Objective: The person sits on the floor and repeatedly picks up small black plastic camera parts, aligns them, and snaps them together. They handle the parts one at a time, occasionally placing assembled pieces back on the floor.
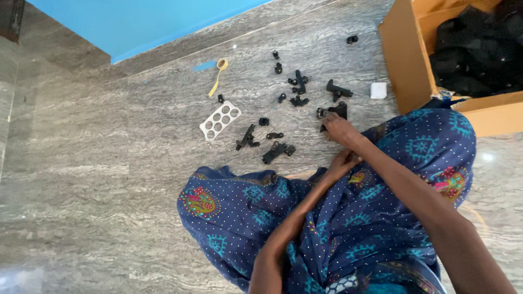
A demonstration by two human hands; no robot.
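Note:
My right hand (339, 130) reaches out over the stone floor (109, 163), its fingers closed on a black plastic part with a metal end (333, 110). Behind it, my left hand (342, 161) rests on the blue patterned cloth (261, 207) over my lap. Its fingers are curled and partly hidden under my right wrist. Several small black parts lie scattered in front of me: a long one (277, 151), a thin one (246, 136), an angled one (338, 89) and a cluster (298, 83).
A white plate with round holes (219, 120) lies left of the parts, with a yellow strip of tape (218, 73) beyond it. A small white block (378, 90) sits by an open cardboard box (400, 60) holding black items (474, 49). A blue wall (136, 22) stands beyond.

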